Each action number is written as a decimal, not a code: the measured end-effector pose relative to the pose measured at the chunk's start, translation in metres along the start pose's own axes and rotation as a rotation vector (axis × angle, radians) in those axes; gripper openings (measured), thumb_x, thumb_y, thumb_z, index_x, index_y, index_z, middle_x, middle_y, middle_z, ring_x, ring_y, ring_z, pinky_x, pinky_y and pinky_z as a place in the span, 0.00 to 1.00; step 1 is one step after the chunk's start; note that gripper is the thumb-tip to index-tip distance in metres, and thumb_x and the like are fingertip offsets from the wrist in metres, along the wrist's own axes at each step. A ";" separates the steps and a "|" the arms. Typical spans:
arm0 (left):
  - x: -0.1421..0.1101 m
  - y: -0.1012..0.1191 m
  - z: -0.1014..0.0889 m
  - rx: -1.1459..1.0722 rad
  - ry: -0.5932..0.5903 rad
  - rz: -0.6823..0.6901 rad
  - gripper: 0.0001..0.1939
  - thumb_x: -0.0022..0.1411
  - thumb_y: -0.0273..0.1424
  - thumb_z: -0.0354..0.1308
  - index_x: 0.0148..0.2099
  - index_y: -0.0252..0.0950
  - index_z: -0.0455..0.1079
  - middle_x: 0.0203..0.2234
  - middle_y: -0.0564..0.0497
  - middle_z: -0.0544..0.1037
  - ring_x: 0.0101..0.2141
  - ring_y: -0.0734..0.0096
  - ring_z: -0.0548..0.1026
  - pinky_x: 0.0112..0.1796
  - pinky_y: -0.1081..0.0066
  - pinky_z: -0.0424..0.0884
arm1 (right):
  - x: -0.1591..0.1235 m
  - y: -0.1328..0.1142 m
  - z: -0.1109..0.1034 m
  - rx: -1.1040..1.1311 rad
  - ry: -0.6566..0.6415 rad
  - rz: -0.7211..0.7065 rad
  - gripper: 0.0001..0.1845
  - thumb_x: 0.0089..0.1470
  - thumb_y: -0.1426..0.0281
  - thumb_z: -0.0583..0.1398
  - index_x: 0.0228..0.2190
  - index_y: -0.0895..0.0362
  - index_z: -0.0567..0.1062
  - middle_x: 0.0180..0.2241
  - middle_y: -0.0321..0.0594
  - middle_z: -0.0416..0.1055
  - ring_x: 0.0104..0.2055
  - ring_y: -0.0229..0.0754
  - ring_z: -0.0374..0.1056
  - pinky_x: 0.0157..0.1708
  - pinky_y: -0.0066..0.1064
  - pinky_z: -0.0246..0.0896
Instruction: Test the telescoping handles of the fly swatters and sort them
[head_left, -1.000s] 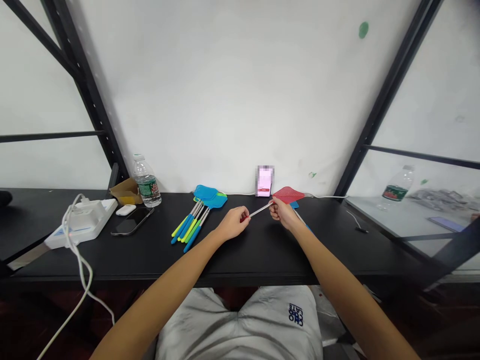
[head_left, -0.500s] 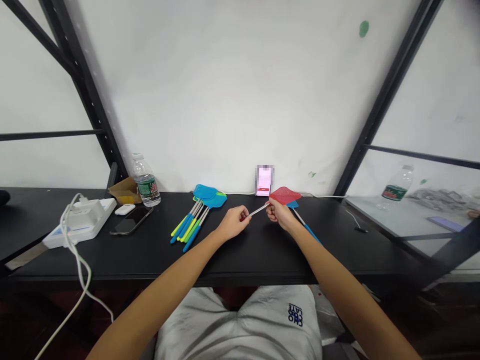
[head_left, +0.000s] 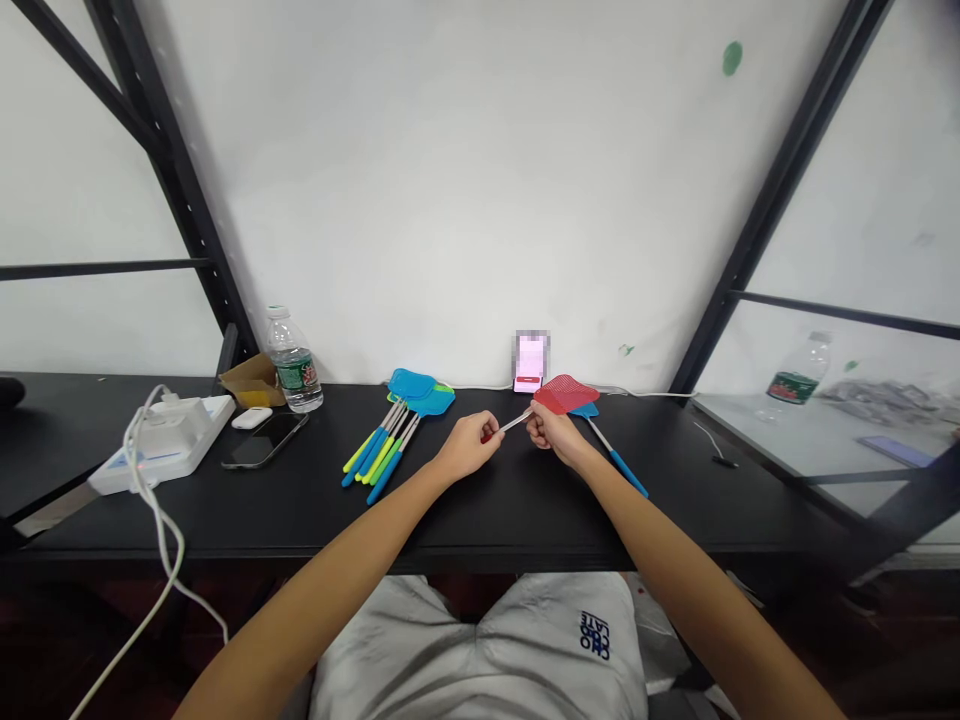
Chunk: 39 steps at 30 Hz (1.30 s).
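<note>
Head: red swatter [head_left: 568, 393] in both hands [head_left: 465, 447] [head_left: 556, 434]

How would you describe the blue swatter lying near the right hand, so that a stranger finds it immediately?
On the black table, find the right hand. Beside it, partly hidden by the red swatter, lies a blue swatter, alone, apart from the pile at left.

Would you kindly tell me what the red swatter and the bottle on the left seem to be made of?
Red swatter: the head looks like matte plastic, judging by its coloured mesh; the shaft is probably metal, being silvery and shiny. Bottle: likely clear, glossy plastic, since its walls are see-through.
</note>
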<state>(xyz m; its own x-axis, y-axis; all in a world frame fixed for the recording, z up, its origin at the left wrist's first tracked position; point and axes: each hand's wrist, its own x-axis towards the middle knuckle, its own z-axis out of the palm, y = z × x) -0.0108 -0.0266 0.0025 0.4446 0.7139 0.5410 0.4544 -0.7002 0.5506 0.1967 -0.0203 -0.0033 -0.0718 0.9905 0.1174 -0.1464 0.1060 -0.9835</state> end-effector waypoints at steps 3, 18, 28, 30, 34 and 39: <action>0.000 0.001 0.000 0.008 0.002 0.006 0.07 0.60 0.34 0.55 0.33 0.36 0.67 0.25 0.54 0.72 0.26 0.75 0.67 0.28 0.74 0.62 | 0.000 0.001 0.001 -0.026 -0.011 0.003 0.23 0.49 0.50 0.61 0.27 0.58 0.68 0.16 0.32 0.61 0.14 0.29 0.50 0.14 0.23 0.36; -0.001 0.001 0.001 -0.010 0.004 -0.009 0.09 0.61 0.36 0.54 0.33 0.36 0.67 0.24 0.54 0.72 0.26 0.75 0.67 0.28 0.74 0.62 | -0.003 0.003 0.007 -0.073 -0.037 0.011 0.25 0.50 0.47 0.60 0.26 0.58 0.69 0.16 0.32 0.60 0.14 0.29 0.50 0.14 0.23 0.37; 0.000 0.003 -0.003 0.016 -0.032 -0.004 0.08 0.61 0.35 0.54 0.35 0.36 0.69 0.25 0.52 0.73 0.26 0.73 0.68 0.28 0.73 0.62 | -0.007 -0.003 0.013 -0.039 0.054 -0.039 0.22 0.51 0.54 0.62 0.21 0.55 0.61 0.15 0.30 0.56 0.14 0.28 0.48 0.13 0.23 0.36; 0.000 0.003 -0.003 0.022 -0.030 -0.001 0.08 0.61 0.35 0.54 0.34 0.36 0.69 0.25 0.52 0.74 0.26 0.73 0.68 0.28 0.73 0.62 | -0.008 -0.005 0.014 -0.010 0.059 -0.073 0.21 0.51 0.57 0.63 0.20 0.55 0.59 0.15 0.29 0.54 0.14 0.28 0.47 0.13 0.23 0.35; 0.000 0.004 -0.005 0.007 -0.051 -0.013 0.09 0.61 0.36 0.55 0.33 0.36 0.70 0.23 0.53 0.74 0.25 0.74 0.68 0.26 0.73 0.61 | -0.009 -0.005 0.015 0.003 0.018 -0.070 0.20 0.51 0.61 0.63 0.20 0.55 0.59 0.15 0.29 0.54 0.14 0.27 0.45 0.13 0.22 0.34; 0.000 0.012 -0.009 -0.040 -0.179 -0.072 0.16 0.61 0.41 0.53 0.30 0.35 0.71 0.19 0.53 0.73 0.22 0.74 0.69 0.25 0.74 0.59 | -0.009 0.000 0.020 -0.027 -0.069 -0.024 0.18 0.50 0.62 0.62 0.20 0.55 0.60 0.16 0.30 0.56 0.14 0.28 0.47 0.13 0.22 0.35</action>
<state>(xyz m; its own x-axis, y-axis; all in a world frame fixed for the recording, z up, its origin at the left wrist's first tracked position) -0.0125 -0.0350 0.0148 0.5438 0.7486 0.3793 0.4605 -0.6440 0.6109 0.1776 -0.0310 -0.0014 -0.1367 0.9792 0.1498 -0.1222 0.1334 -0.9835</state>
